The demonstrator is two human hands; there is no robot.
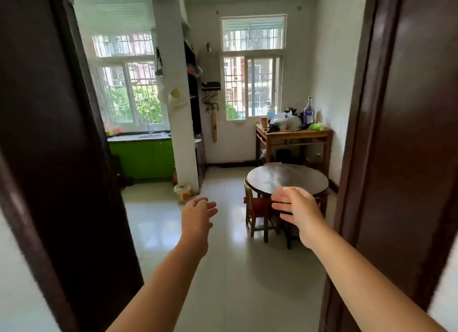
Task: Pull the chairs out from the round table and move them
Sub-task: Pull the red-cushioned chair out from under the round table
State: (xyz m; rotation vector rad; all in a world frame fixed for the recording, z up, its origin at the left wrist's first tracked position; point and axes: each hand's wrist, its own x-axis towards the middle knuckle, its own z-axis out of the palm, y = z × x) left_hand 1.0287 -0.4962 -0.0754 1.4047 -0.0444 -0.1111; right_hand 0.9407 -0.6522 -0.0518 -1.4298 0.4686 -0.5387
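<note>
Tile floor (223, 269); round table (287, 178), chair (255, 209) seemingly tucked; left hand (197, 216), right hand (298, 207) empty, spread.

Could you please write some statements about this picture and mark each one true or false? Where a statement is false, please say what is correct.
1. Both hands are open and hold nothing. True: the left hand and the right hand reach forward with their fingers spread.
2. The left hand grips a chair back. False: it touches nothing, and the chairs stand farther ahead.
3. A chair with a red cushion stands at the left side of the round table. True.
4. Bottles stand on the round table. False: its top looks bare. A bottle stands on the square wooden table behind it.
5. The cabinet under the sink is green. True.
</note>
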